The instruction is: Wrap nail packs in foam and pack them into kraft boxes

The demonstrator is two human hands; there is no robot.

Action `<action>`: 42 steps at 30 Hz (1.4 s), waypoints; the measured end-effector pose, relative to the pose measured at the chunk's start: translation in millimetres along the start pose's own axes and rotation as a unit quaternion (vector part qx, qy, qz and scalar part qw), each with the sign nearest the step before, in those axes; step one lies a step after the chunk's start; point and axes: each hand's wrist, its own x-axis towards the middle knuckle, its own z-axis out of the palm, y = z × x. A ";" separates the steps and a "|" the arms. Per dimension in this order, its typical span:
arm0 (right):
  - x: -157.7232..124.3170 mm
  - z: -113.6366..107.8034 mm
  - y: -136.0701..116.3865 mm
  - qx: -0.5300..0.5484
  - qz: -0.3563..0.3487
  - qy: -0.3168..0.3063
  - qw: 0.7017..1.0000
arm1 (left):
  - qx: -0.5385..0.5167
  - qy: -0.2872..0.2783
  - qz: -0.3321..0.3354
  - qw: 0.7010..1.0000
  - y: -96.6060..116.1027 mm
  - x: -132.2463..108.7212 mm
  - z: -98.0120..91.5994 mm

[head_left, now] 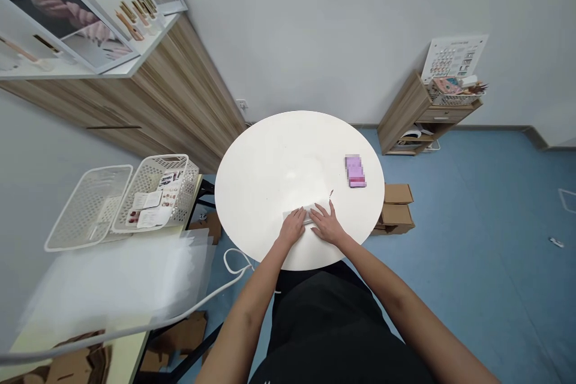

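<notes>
Both hands rest near the front of a round white table (270,150), on a flat white piece (310,206) that looks like folded paper or cloth; its exact kind I cannot make out. My left hand (293,225) lies on its left part, fingers stretched forward and flat. Spread over the right part are the fingers of my right hand (328,226), pressing down. Just beyond the right fingertips is a tiny dark reddish thing (332,193), too small to name. A purple item (354,169), blurred into pixels, lies farther right on the table.
Cardboard boxes (396,214) stand beside the table's right edge. To the left, white plastic baskets (186,192) sit on a side table, one holding printed cards. A white cable (204,300) runs at lower left. A wooden cabinet (405,114) stands at the back right.
</notes>
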 end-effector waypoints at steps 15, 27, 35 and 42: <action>18.7 -13.6 17.7 0.053 0.103 -0.110 0.987 | -0.203 -0.076 -0.118 0.969 2.0 3.6 -50.5; 50.1 10.6 30.4 -0.002 0.132 -0.053 0.990 | -0.042 0.049 -0.188 0.980 -10.4 27.7 -14.2; 27.6 21.9 22.6 -0.017 0.064 -0.034 0.997 | 0.060 0.063 -0.022 0.996 1.8 9.1 -7.0; 2.3 18.9 17.2 -0.005 0.022 -0.055 0.998 | 0.041 0.003 0.012 0.999 8.7 -8.1 -3.8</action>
